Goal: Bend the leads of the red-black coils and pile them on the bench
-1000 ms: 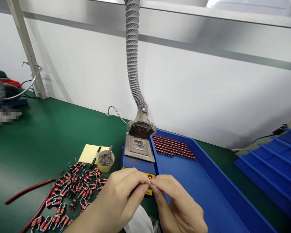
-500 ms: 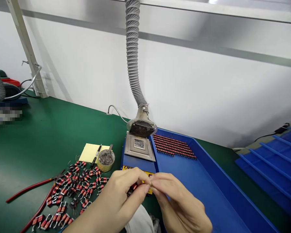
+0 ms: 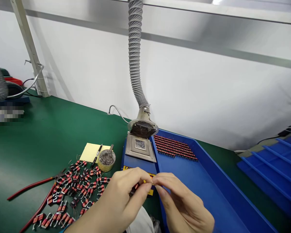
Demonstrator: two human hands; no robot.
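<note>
**While the left hand (image 3: 121,197) and right hand (image 3: 181,200) pinch one red coil (image 3: 135,188): grip status at the soldering station**

Both grips are closed to a narrow pinch. The left grip holds the red coil between thumb and fingers, with the dark end of the coil showing below the fingertips. The right thumb and fingers close on the thin wire lead at the coil's end, with the fingertips nearly touching those of the left hand. The coil is held in the air between the hands, just in front of the yellow label on the soldering station (image 3: 135,163). The exact contact is partly hidden by the fingers.

The station stands on the green table (image 3: 38,136), with a square metal plate (image 3: 139,147) on its top. A fume hood (image 3: 142,127) sits directly behind the plate, fed by a ribbed grey hose (image 3: 135,48).

To the right, a blue tray (image 3: 223,181) holds neat rows of finished coils (image 3: 174,148). To the left, loose coils (image 3: 80,184) lie scattered on the table beside red-handled cutters (image 3: 31,187). Behind them are a yellow pad (image 3: 88,152), a black marker (image 3: 97,155) and a round tin of scraps (image 3: 106,160). A white wall (image 3: 196,81) runs along the back of the table.
</note>
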